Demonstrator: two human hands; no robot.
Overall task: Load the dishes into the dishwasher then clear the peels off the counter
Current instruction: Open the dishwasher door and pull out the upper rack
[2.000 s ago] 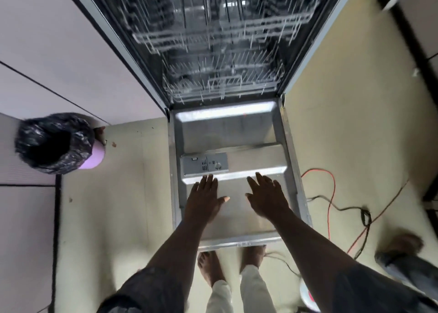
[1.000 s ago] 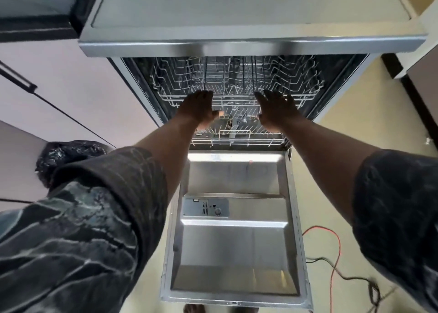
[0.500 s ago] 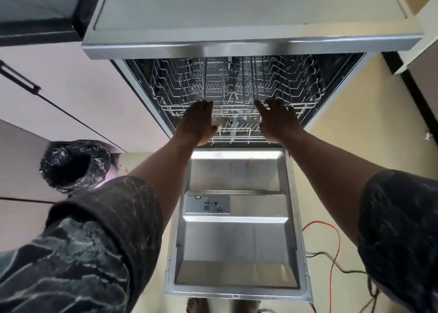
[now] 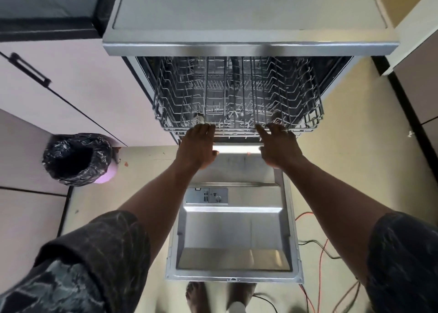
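The dishwasher stands open, its steel door (image 4: 233, 232) folded down flat over the floor. The empty upper wire rack (image 4: 237, 94) is slid partly out from under the counter edge. My left hand (image 4: 198, 144) grips the rack's front rail left of centre, fingertips hooked over the wire. My right hand (image 4: 278, 145) grips the same rail right of centre. No dishes or peels are in view.
A bin lined with a black bag (image 4: 75, 158) stands on the floor at the left by the cabinets. Red and black cables (image 4: 320, 253) trail on the floor right of the door. My bare feet (image 4: 196, 298) are at the door's near edge.
Both hands rose from the open door to the upper rack's front rail. The rack has slid outward toward me since then.
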